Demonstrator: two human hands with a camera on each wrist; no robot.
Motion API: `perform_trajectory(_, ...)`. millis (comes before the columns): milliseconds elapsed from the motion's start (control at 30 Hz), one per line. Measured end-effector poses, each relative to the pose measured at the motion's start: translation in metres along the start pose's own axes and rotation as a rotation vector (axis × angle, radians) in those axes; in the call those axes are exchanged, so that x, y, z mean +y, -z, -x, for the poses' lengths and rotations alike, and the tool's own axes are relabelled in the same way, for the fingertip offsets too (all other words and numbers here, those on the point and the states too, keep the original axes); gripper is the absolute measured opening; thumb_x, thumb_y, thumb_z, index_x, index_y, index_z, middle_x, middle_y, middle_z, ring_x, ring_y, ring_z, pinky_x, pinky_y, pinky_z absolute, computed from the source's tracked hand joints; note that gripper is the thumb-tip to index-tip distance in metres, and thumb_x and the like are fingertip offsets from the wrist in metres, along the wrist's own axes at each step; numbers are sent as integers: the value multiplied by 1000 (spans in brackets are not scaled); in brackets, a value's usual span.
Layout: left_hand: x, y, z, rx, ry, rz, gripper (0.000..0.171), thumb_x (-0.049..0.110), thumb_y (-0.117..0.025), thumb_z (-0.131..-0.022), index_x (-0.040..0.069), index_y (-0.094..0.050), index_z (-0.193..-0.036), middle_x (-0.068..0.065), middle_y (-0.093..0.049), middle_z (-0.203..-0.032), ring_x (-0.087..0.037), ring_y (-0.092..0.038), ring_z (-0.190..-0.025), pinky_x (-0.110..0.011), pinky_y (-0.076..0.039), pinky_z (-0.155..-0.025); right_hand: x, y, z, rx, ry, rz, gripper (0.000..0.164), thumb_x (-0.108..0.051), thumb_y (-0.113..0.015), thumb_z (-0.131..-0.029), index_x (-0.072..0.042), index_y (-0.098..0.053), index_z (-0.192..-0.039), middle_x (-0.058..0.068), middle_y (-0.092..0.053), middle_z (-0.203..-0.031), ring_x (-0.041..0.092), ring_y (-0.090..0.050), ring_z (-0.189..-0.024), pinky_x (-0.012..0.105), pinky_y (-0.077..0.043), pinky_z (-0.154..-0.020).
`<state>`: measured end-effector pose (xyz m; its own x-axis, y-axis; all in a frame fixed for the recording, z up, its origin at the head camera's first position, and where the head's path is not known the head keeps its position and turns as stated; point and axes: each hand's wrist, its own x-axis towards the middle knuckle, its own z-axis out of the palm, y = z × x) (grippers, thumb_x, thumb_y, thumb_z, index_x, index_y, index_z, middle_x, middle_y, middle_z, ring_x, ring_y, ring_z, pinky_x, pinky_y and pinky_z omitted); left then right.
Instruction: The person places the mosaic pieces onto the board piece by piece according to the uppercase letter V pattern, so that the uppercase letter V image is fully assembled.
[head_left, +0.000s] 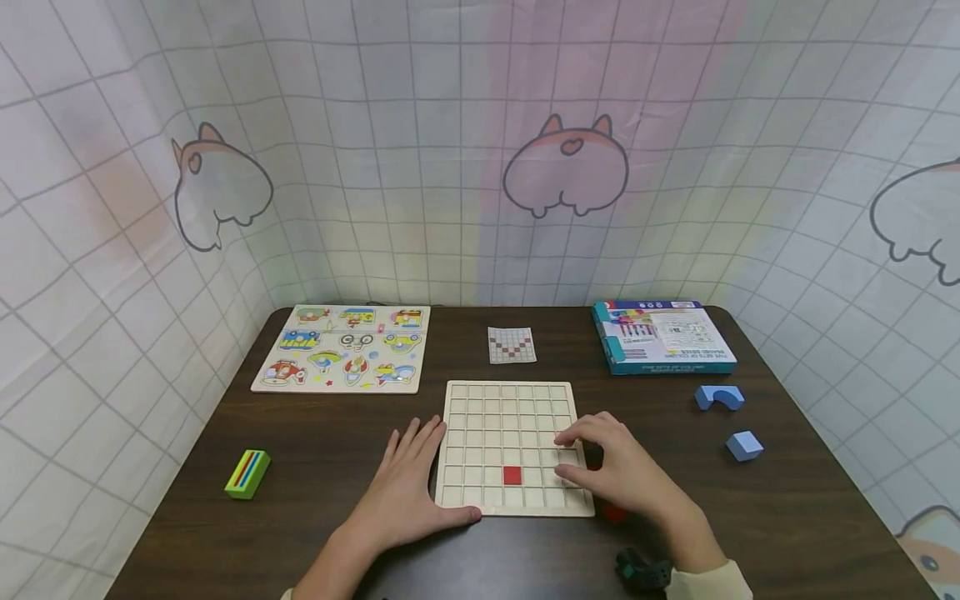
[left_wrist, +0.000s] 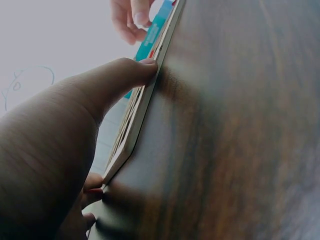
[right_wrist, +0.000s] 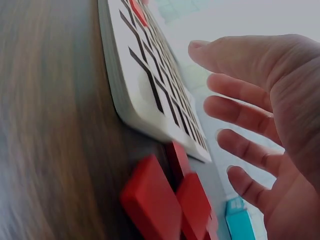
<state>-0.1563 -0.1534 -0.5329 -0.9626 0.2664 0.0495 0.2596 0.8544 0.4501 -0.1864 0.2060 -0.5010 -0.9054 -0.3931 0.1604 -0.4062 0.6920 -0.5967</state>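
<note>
A pale wooden grid board [head_left: 468, 417] lies on the dark table, with one red square tile [head_left: 512, 475] in a cell near its front. My left hand [head_left: 408, 492] rests at the board's left front corner, fingers spread along the left side and thumb on the front edge. Over the board's right edge hovers my right hand [head_left: 626, 467], thumb and fingers apart and nothing between them. Several loose red tiles [right_wrist: 152, 200] lie beside the board below that hand, mostly hidden in the head view.
Behind the board lies a small pattern card [head_left: 512, 345]. A picture puzzle board [head_left: 341, 350] is at back left, a boxed set [head_left: 663, 337] at back right. Blue blocks [head_left: 745, 446] sit at right, a striped green block [head_left: 247, 474] at left. A black strap-like object [head_left: 642, 571] lies near the right wrist.
</note>
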Motion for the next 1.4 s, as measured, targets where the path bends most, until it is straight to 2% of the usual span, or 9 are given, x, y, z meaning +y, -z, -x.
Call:
perform_trajectory(167,0,1,0,1,-1,6,140,94,-80,-70,19,-30,-177,-4,-30,-185,-36,-16,-175,-63,-10,-142,9,8,5,-2,-32,14,35,-48,-91,-92,-34,-80,-122,-18,-74,-126,12,-56,-120,51,-56,-106)
perform_trajectory(467,1,1,0,-2,6,9,140,94,-79,-70,19,-30,-177,-3,-30,-185,-36,-16,-175,-63,-9,-142,26,18,15,-22,-27,25,35,-46,-93,-91,-34,-80,-121,-18,-74,-126,13,-54,-117,47,-52,-101)
perform_trajectory(600,1,1,0,-5,8,12,140,95,-79,-70,19,-30,-178,-3,-29,-185,-36,-16,-175,-64,-9,-142,32,21,19,-53,-11,20,33,-47,-93,-90,-36,-80,-119,-18,-74,-124,13,-53,-117,47,-50,-101)
perform_trajectory(800,1,1,0,-6,8,11,140,94,-80,-70,19,-30,-178,-4,-30,-185,-36,-16,-175,-64,-9,-142,37,26,24,-112,-20,38,28,-46,-91,-93,-40,-80,-118,-21,-72,-121,12,-52,-116,41,-53,-98)
perform_trajectory(933,1,0,0,-7,9,13,140,95,-79,-70,19,-30,-177,-3,-29,-185,-36,-16,-175,-64,-9,-142,39,27,24,-124,-27,51,22,-43,-90,-94,-42,-81,-115,-21,-71,-118,13,-52,-115,42,-52,-98)
perform_trajectory(1167,0,0,1,-4,0,7,139,94,-79,-71,19,-31,-177,-4,-30,-185,-36,-16,-175,-64,-8,-142,39,24,23,-81,-50,90,15,-40,-91,-94,-43,-81,-105,-22,-70,-108,11,-52,-108,45,-44,-96)
perform_trajectory(1400,0,0,0,-1,1,2,139,95,-78,-71,19,-32,-177,-3,-30,-185,-36,-16,-175,-64,-8,-142,39,19,22,-27,-82,90,16,-33,-93,-92,-39,-81,-101,-22,-72,-104,10,-53,-106,43,-44,-96)
